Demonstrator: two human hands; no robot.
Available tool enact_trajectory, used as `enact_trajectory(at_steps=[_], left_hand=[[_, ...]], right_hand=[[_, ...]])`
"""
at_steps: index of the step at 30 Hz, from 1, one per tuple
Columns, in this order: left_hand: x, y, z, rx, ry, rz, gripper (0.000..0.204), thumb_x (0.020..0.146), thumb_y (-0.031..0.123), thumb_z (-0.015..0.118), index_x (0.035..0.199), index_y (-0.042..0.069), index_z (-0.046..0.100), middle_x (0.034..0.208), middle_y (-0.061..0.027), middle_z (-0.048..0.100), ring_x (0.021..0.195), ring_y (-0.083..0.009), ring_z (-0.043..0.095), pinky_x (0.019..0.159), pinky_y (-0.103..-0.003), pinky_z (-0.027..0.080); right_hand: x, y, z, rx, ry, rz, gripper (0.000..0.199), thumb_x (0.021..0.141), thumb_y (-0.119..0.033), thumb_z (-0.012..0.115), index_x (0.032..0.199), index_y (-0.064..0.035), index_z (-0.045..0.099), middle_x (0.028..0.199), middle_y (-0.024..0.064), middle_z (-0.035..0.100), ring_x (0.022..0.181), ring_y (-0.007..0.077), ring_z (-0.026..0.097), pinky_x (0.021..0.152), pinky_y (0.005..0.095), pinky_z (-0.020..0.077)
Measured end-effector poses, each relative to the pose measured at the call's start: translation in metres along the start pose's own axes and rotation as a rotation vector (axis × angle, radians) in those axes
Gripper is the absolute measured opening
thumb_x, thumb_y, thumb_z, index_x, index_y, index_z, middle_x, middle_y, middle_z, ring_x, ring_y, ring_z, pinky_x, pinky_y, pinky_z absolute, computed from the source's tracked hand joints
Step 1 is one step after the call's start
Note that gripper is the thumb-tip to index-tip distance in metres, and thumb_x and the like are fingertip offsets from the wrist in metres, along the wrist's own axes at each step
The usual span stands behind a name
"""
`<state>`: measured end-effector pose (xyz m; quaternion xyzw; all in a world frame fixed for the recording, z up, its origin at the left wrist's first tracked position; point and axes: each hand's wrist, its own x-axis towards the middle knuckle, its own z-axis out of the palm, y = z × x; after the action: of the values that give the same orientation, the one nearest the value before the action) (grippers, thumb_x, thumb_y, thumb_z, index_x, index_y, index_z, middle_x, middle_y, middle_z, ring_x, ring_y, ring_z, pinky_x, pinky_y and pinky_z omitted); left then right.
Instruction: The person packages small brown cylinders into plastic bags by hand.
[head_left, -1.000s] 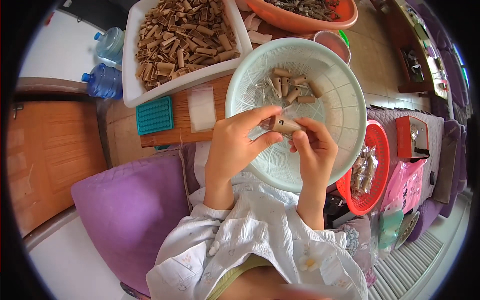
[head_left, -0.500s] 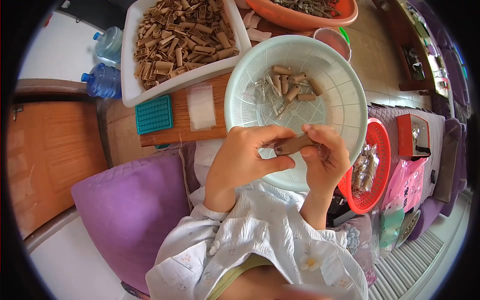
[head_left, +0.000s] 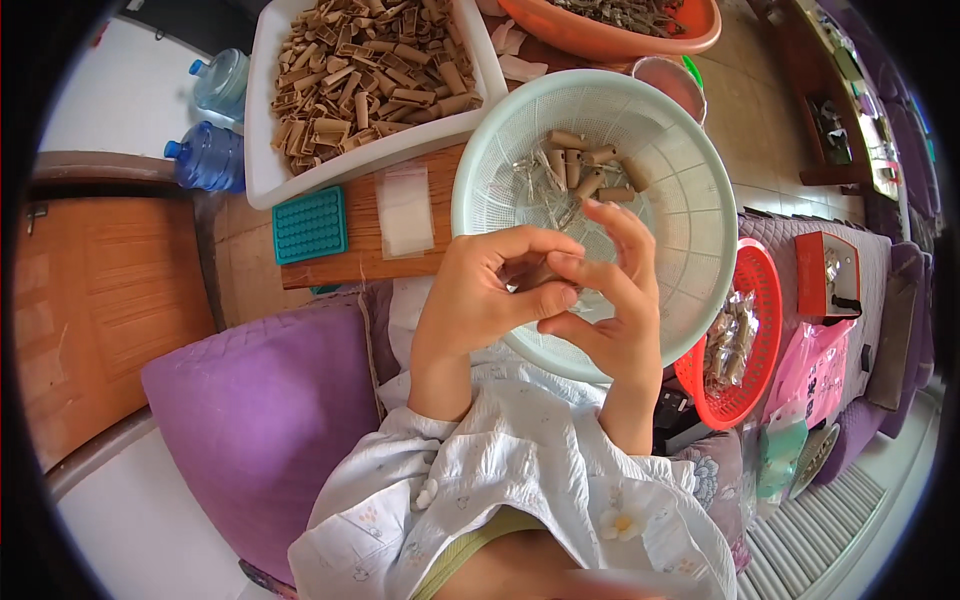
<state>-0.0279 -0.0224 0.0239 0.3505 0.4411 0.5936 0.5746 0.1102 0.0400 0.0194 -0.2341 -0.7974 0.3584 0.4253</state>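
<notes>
Over the near rim of a pale green basket (head_left: pixel 700 230), my left hand (head_left: pixel 490 290) is closed around a small brown plastic shell (head_left: pixel 537 275), mostly hidden by the fingers. My right hand (head_left: pixel 615 310) meets it from the other side. Its index fingertip presses at the shell beside my left thumb, and the other fingers are raised. Whether both hands bear the shell's weight is hard to see. Beneath, in the basket, lie several brown tube-shaped pieces (head_left: pixel 588 182) and a small heap of thin, shiny metal parts (head_left: pixel 545 170).
A white tub (head_left: pixel 262 130) heaped with brown shells stands at the far left. Near it lie a teal ridged tray (head_left: pixel 310 222) and a clear plastic bag (head_left: pixel 404 210). On the right are a red basket (head_left: pixel 765 300) with wrapped pieces and a red box (head_left: pixel 828 272). An orange basin (head_left: pixel 620 42) is behind.
The brown shell, plainly visible between my hands before, is now mostly covered by fingers. My right hand has shifted left, and some of its fingers have lifted.
</notes>
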Motion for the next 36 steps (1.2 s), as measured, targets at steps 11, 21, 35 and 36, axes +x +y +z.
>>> enact_trajectory(at_steps=[11,21,35,36], left_hand=[[0.001,-0.002,-0.004,-0.006,-0.011,-0.038,0.034,0.071,0.018,0.070,0.092,-0.006,0.057,0.075,-0.0070,0.060,0.068,-0.0093,0.055,0.059,-0.020,0.044],[0.010,-0.010,-0.003,-0.189,0.021,0.107,0.046,0.069,0.021,0.071,0.101,-0.006,0.052,0.085,-0.0121,0.061,0.075,-0.0137,0.059,0.068,-0.023,0.048],[0.013,-0.010,0.013,0.205,0.202,0.390,0.054,0.064,0.019,0.075,0.109,0.002,0.051,0.090,-0.0104,0.062,0.073,-0.0127,0.058,0.066,-0.025,0.047],[0.013,-0.010,0.014,0.373,0.277,0.513,0.057,0.064,0.024,0.074,0.111,0.003,0.050,0.091,-0.0115,0.062,0.074,-0.0166,0.060,0.068,-0.028,0.048]], right_hand=[[0.009,-0.006,-0.005,-0.024,-0.145,0.081,0.025,0.056,-0.005,0.072,0.077,-0.0072,0.060,0.096,0.0081,0.050,0.102,0.0316,0.043,0.083,0.0410,0.0383],[0.003,-0.009,0.009,0.454,0.175,0.272,0.034,0.065,-0.009,0.070,0.095,-0.0008,0.057,0.101,0.0106,0.052,0.091,0.0214,0.053,0.075,0.0319,0.0452],[0.001,-0.005,0.003,0.469,0.195,0.461,0.014,0.085,-0.008,0.050,0.085,0.0049,0.056,0.079,0.0047,0.057,0.070,0.0069,0.049,0.062,0.0194,0.0397],[0.000,-0.004,0.004,0.444,0.224,0.437,0.014,0.085,-0.008,0.050,0.085,0.0047,0.056,0.079,0.0045,0.057,0.070,0.0066,0.049,0.062,0.0190,0.0395]])
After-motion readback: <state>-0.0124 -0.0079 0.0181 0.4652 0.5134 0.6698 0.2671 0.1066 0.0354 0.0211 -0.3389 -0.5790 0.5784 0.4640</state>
